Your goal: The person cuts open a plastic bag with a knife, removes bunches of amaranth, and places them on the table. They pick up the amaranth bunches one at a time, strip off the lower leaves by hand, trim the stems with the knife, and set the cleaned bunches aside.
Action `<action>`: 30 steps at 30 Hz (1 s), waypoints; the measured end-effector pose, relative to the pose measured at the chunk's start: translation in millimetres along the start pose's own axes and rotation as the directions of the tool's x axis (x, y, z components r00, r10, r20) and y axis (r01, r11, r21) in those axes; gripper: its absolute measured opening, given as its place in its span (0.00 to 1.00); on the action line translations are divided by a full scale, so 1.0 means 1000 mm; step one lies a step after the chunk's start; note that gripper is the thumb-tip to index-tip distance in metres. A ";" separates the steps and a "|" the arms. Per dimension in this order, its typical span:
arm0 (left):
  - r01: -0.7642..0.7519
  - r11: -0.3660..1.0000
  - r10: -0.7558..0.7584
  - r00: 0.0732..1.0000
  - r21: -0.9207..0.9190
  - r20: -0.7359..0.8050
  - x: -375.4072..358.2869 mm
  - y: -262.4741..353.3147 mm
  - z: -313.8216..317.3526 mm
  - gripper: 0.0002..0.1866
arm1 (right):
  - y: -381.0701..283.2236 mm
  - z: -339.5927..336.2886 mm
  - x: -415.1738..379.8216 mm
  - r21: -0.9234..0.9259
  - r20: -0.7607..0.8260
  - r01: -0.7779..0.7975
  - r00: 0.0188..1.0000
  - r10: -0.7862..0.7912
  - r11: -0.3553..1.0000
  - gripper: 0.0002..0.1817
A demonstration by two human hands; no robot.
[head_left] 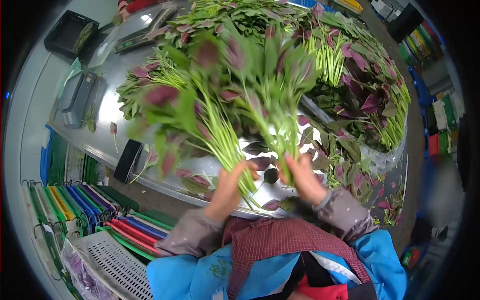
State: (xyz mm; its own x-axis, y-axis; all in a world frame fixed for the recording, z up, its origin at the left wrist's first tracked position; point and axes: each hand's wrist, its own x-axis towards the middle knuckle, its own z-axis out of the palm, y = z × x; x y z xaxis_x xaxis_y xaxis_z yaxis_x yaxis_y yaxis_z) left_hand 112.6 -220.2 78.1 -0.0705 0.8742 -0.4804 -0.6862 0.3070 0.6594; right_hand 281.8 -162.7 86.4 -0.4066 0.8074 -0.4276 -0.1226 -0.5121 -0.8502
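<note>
My left hand (231, 187) is closed round the stems of a bunch of leafy greens (212, 125), whose green and purple leaves fan up and to the left. In my right hand (301, 175) is a second bunch of leafy greens (272, 100), gripped low on its pale green stems. Both bunches are raised above the metal table (107, 110), and their leaves are blurred by motion. Behind them lies a big heap of the same greens (240, 17). More bunches (367, 95) lie at the right, partly on clear plastic.
A black phone (128, 161) lies at the table's front left edge. Further back are a grey device (79, 99), a scale-like tray (145, 30) and a black crate (70, 32). Stacked colored baskets (90, 205) stand below on the left. Loose leaves (345, 170) litter the right side.
</note>
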 end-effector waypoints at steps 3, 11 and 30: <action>0.277 0.933 -0.254 0.959 -0.231 0.125 -0.010 -0.058 -0.009 0.15 | 0.040 -0.008 -0.024 0.072 0.088 -0.248 0.966 0.242 0.966 0.10; 0.303 0.933 -0.278 0.949 -0.195 0.147 -0.014 -0.079 -0.010 0.21 | 0.061 -0.032 -0.032 0.097 0.135 -0.233 0.966 0.219 0.968 0.15; 0.243 0.953 -0.239 0.970 -0.182 0.043 -0.010 -0.066 -0.002 0.14 | 0.033 -0.045 -0.029 -0.339 0.117 0.057 0.993 -0.018 0.939 0.11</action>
State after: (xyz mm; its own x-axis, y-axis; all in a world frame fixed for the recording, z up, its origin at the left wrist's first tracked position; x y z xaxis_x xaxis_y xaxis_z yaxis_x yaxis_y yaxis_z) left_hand 156.9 -249.8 38.4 0.1267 0.7910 -0.5986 -0.8029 0.4361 0.4064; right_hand 330.6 -189.7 56.8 -0.5077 0.7764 -0.3733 0.1688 -0.3353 -0.9269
